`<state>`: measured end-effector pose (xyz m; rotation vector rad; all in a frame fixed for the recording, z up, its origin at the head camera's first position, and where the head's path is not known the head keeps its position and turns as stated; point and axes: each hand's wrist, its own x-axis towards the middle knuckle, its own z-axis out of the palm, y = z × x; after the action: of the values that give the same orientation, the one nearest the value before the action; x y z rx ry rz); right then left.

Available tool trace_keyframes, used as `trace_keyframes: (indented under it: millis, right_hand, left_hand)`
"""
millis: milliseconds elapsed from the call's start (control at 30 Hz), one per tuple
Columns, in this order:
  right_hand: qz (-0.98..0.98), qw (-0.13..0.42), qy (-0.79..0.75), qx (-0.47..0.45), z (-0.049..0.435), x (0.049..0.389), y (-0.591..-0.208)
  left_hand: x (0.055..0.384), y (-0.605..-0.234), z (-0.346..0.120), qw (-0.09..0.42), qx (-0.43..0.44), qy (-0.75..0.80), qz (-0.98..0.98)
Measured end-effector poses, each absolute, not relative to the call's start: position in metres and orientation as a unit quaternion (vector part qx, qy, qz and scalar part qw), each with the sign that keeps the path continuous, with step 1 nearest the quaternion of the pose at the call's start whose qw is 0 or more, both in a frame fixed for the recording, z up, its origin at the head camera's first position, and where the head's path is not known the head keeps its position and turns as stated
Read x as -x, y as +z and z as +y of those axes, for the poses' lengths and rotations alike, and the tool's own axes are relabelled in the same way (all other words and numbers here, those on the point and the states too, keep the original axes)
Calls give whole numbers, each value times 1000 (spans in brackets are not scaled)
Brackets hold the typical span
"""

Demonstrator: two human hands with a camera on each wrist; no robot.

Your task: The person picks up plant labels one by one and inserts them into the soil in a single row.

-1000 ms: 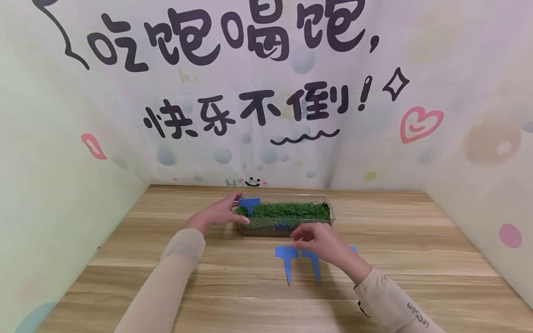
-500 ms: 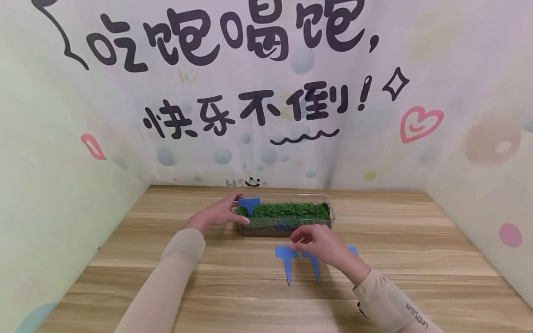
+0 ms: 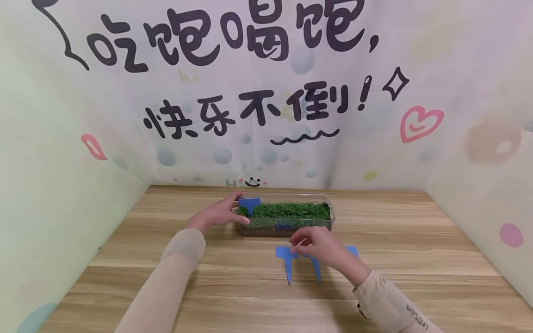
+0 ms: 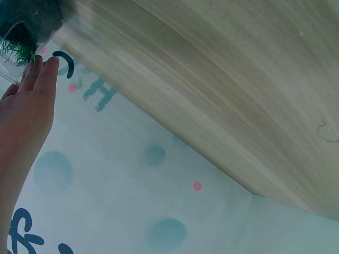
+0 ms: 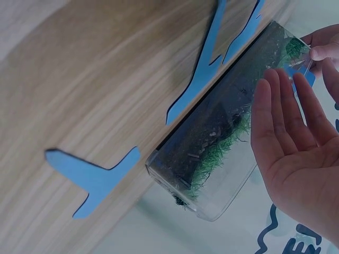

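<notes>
A clear plastic box (image 3: 258, 230) with soil and artificial grass (image 3: 295, 211) stands near the back wall. At its left end my left hand (image 3: 214, 215) grips it, thumb on the front wall and fingers behind. A blue T-shaped plant label (image 3: 249, 203) stands in the grass beside that hand. My right hand (image 3: 325, 245) hovers in front of the box with nothing in it; in the right wrist view its fingers (image 5: 286, 114) are extended. Under it on the table lie blue plant labels: a left one (image 3: 287, 263), a middle one (image 3: 316, 270) and a right one (image 5: 100, 182).
The wood-grain table (image 3: 225, 286) runs back to a printed cloth wall (image 3: 200, 152) close behind the box. Side walls (image 3: 483, 194) border it left and right. A small thread (image 4: 324, 132) lies on the table in the left wrist view.
My right hand has sunk very slightly over the labels. The left hand, the box and the labels have stayed where they were.
</notes>
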<state>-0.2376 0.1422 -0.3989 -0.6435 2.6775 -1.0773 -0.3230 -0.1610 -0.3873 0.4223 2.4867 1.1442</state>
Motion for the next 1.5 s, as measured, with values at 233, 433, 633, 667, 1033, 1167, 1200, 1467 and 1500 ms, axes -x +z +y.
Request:
trace_keyframes:
  millis: [233, 433, 633, 667, 1033, 1167, 1200, 1467, 1500]
  right_hand:
    - [903, 93, -355, 224, 141, 237, -399]
    - [904, 96, -351, 225, 141, 236, -399]
    - [902, 99, -352, 230, 141, 237, -401]
    - [902, 100, -352, 231, 141, 237, -402]
    - [901, 103, -347, 239, 142, 236, -406]
    - [902, 103, -343, 241, 142, 236, -406]
    - [902, 104, -343, 242, 142, 236, -406]
    - [900, 110, -343, 245, 141, 235, -406]
    - [901, 110, -343, 244, 141, 235, -406]
  left_hand:
    - [322, -387, -162, 184, -152, 406, 882]
    - [323, -388, -162, 183, -150, 405, 883]
    - [324, -388, -161, 185, -145, 404, 884]
    - [324, -388, -161, 186, -144, 405, 884]
    - [323, -388, -161, 185, -145, 403, 884]
    - [323, -388, -162, 190, -148, 403, 883]
    - [323, -388, -162, 190, -149, 403, 883]
    - [322, -387, -162, 197, -143, 406, 881]
    - [322, -387, -162, 198, -142, 407, 880]
